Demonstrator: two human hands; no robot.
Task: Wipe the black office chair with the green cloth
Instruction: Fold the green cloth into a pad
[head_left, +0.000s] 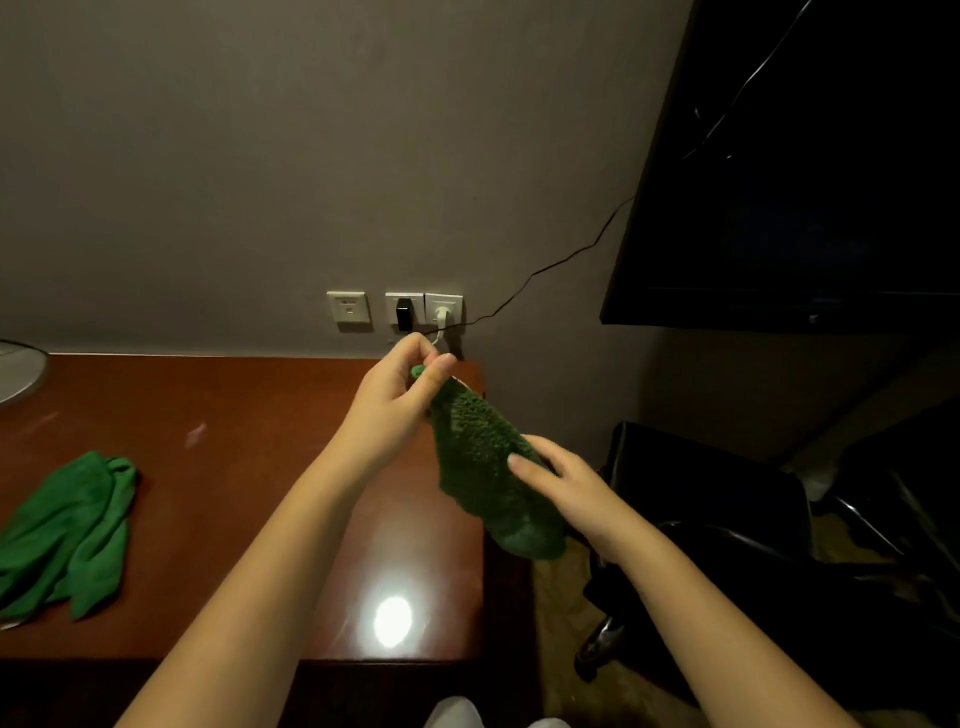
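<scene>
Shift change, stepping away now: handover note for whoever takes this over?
Left hand pinches the top corner of the green cloth; right hand holds its lower part, in the air over the right end of the desk.
Black office chair stands to the right; the cloth is not on it.
A second cloth lies on the desk, left.
Done: cloth in hand. Left: all the wiping.
</scene>
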